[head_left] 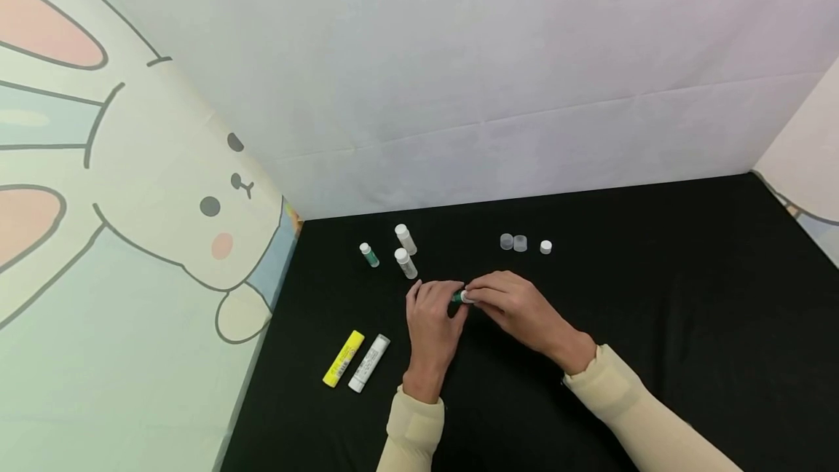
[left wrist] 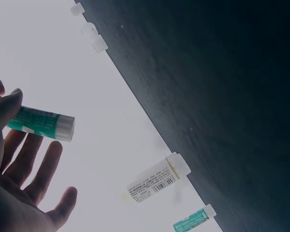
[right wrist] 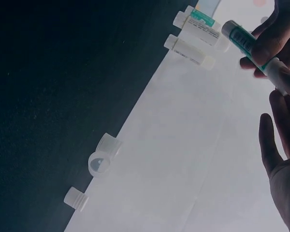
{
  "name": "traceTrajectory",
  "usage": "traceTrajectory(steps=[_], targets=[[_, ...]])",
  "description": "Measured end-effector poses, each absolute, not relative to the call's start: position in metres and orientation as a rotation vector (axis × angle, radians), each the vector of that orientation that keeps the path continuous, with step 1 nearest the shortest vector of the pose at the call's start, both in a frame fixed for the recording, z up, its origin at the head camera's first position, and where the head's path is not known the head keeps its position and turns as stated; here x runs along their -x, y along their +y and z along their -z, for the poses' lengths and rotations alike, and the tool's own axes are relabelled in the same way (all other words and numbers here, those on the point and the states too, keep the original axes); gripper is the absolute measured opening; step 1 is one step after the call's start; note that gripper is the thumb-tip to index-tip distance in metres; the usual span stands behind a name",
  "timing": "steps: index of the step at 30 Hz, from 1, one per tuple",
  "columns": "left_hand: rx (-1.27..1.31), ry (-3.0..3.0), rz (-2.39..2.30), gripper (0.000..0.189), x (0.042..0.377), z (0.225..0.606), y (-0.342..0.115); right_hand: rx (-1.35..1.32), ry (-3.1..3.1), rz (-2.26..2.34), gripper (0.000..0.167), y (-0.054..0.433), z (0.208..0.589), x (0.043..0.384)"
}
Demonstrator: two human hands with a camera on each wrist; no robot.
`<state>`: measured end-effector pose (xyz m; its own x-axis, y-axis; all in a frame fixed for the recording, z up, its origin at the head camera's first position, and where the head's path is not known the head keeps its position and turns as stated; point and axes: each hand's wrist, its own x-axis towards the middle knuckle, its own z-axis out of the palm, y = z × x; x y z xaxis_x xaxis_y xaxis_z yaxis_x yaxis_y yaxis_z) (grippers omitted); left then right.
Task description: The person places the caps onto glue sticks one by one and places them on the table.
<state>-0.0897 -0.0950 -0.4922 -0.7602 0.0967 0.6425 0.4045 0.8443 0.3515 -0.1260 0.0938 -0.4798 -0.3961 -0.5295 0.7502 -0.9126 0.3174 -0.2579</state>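
Here: green tube (left wrist: 41, 123), held in left grip (head_left: 434, 315); one white end (right wrist: 272, 68) pinched by right grip (head_left: 518, 308); two white tubes (head_left: 407, 266) beyond left grip.

Green comes to two, a held green tube (left wrist: 41, 122) and a standing green tube (head_left: 370, 256); white to three, a far white tube (head_left: 407, 241), a nearer white tube (head_left: 407, 266) and a lying white tube (head_left: 369, 363); with one yellow tube (head_left: 344, 359), that makes six. Loose caps number three (half the tube count): a left translucent cap (head_left: 507, 242), a right translucent cap (head_left: 520, 243) and one white cap (head_left: 546, 247).
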Motion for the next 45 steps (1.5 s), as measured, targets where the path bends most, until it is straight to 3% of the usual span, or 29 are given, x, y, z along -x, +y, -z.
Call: traceTrajectory(steps=[17, 31, 45], targets=[[0.446, -2.414, 0.589, 0.031, 0.086, 0.496, -0.098, -1.232, -2.045, -0.926, 0.044, 0.092, 0.48, 0.12], [0.467, -2.424, 0.498, 0.012, 0.079, 0.492, -0.096, -1.217, -2.068, -0.959, 0.042, 0.091, 0.481, 0.116], [0.52, -2.426, 0.335, 0.021, 0.072, 0.486, -0.092, -1.124, -2.102, -1.144, 0.038, 0.09, 0.484, 0.105]])
